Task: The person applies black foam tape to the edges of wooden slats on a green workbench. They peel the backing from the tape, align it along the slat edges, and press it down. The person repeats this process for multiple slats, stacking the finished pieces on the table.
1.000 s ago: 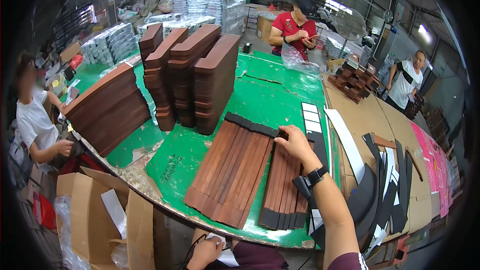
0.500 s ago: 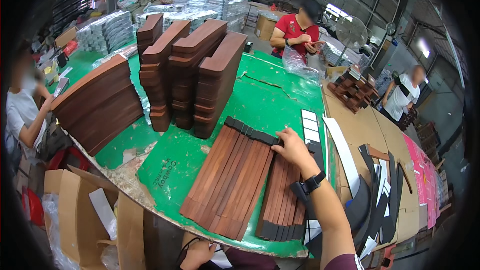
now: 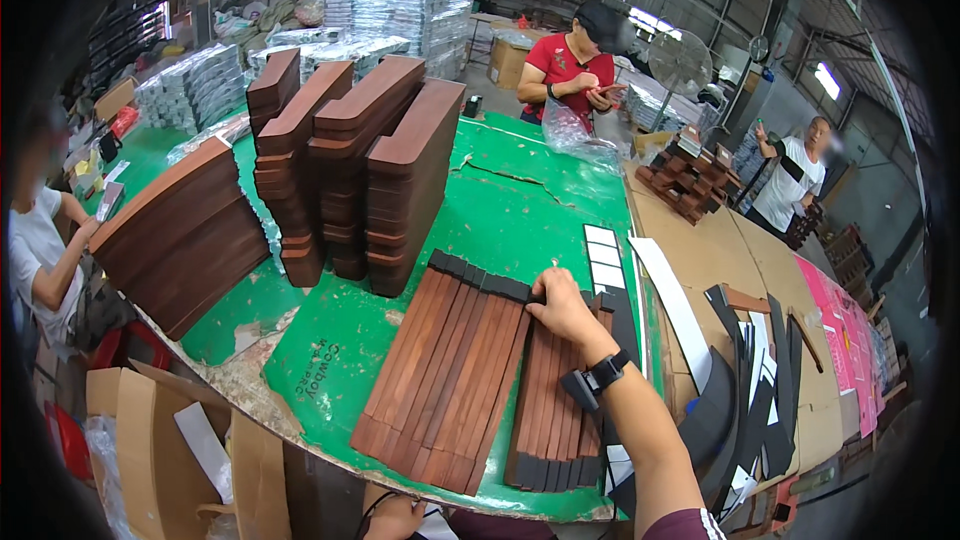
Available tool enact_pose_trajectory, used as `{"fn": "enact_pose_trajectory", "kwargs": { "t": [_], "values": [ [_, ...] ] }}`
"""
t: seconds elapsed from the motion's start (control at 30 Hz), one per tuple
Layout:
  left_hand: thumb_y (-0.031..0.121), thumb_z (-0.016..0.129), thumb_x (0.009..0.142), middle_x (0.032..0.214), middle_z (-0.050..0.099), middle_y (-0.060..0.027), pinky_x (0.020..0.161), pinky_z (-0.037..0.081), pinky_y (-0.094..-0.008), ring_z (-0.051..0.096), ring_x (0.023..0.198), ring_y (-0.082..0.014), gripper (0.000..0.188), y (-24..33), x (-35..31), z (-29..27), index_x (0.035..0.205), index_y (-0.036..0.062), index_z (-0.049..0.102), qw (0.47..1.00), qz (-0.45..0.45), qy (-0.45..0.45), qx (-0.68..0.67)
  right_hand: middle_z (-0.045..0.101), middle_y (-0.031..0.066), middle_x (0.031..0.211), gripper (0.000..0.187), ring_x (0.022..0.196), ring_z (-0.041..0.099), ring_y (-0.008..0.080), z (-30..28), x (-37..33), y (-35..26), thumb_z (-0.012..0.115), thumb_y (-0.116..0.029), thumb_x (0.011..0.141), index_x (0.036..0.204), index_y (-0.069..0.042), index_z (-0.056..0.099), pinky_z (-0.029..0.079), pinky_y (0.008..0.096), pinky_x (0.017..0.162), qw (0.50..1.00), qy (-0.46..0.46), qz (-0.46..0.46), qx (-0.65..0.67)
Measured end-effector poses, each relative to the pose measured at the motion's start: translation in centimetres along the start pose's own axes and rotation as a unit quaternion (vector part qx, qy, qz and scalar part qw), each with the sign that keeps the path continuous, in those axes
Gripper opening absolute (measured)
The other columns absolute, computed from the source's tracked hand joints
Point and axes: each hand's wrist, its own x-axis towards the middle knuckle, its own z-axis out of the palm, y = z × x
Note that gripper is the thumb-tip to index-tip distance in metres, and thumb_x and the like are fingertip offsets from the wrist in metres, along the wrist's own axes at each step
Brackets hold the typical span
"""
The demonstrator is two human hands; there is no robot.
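Wooden slats (image 3: 440, 370), reddish brown, lie side by side on the green table, their far ends covered by black pads (image 3: 480, 277). My right hand (image 3: 565, 308), with a dark band on its wrist, is closed at the far right corner of this row, thumb and fingers pinching the black pad on the end slat. Beside it, under my right forearm, lies a shorter-looking row of slats (image 3: 550, 400) with black pads on its near ends. At the table's near edge, my left hand (image 3: 395, 518) is closed by a white piece (image 3: 437, 526), partly cut off by the frame.
Tall stacks of curved brown boards (image 3: 400, 175) stand behind the slats. A white-squared black strip (image 3: 604, 258) and black and white strips (image 3: 760, 380) lie to the right. An open carton (image 3: 180, 450) stands at lower left. Other people are at the left, back and right.
The view has shifted slightly. My right hand's fingers have closed tighter around the corner of the slat row. My left hand has sunk lower in the picture. The person at right has raised an arm.
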Motion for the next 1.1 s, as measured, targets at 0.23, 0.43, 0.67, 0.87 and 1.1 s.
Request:
{"fn": "enact_pose_trajectory", "kwargs": {
  "t": [0.23,0.43,0.67,0.87,1.1],
  "values": [
    [0.047,0.060,0.103,0.112,0.076,-0.0306,0.098,0.056,-0.0538,0.073,0.108,-0.0465,0.055,-0.8,0.4,0.7,0.110,-0.0040,0.079,0.999,0.032,0.019,-0.005,0.064,0.0216,0.108,0.041,0.107,0.063,0.0434,0.5,-1.9,-0.6,0.086,-0.002,0.083,0.113,-0.002,0.059,0.052,0.0480,0.092,0.993,0.077,-0.083,0.017],
    [0.046,0.061,0.102,0.117,0.075,-0.0278,0.098,0.056,-0.0550,0.072,0.109,-0.0462,0.047,-1.6,0.4,1.4,0.122,0.0067,0.079,0.999,0.003,0.013,-0.043,0.065,0.0203,0.110,0.046,0.110,0.063,0.0424,0.5,-2.0,0.1,0.086,0.000,0.079,0.118,-0.002,0.061,0.052,0.0479,0.095,0.975,0.125,-0.180,-0.030],
    [0.045,0.060,0.102,0.119,0.075,-0.0283,0.099,0.056,-0.0550,0.072,0.111,-0.0463,0.049,-0.8,0.5,1.1,0.121,0.0029,0.077,0.999,-0.004,0.024,-0.044,0.069,0.0192,0.127,0.042,0.123,0.062,0.0395,0.3,-1.7,1.3,0.086,-0.008,0.083,0.121,-0.003,0.069,0.050,0.0483,0.107,0.979,0.171,-0.106,0.038],
    [0.045,0.059,0.102,0.118,0.076,-0.0281,0.101,0.056,-0.0535,0.072,0.111,-0.0459,0.051,-0.2,0.6,0.6,0.121,0.0019,0.077,0.999,-0.020,-0.003,-0.032,0.068,0.0139,0.141,0.039,0.136,0.058,0.0369,1.8,-2.4,2.6,0.086,-0.019,0.088,0.122,-0.005,0.074,0.041,0.0491,0.117,0.991,0.092,-0.021,0.094],
    [0.046,0.059,0.101,0.118,0.076,-0.0280,0.101,0.056,-0.0528,0.072,0.112,-0.0454,0.052,-0.4,0.5,0.7,0.118,0.0009,0.078,0.999,-0.026,-0.005,-0.029,0.068,0.0122,0.143,0.038,0.138,0.057,0.0358,1.9,-2.4,2.3,0.085,-0.022,0.090,0.123,-0.006,0.076,0.036,0.0489,0.120,0.993,0.074,0.000,0.091]
  ]
}}
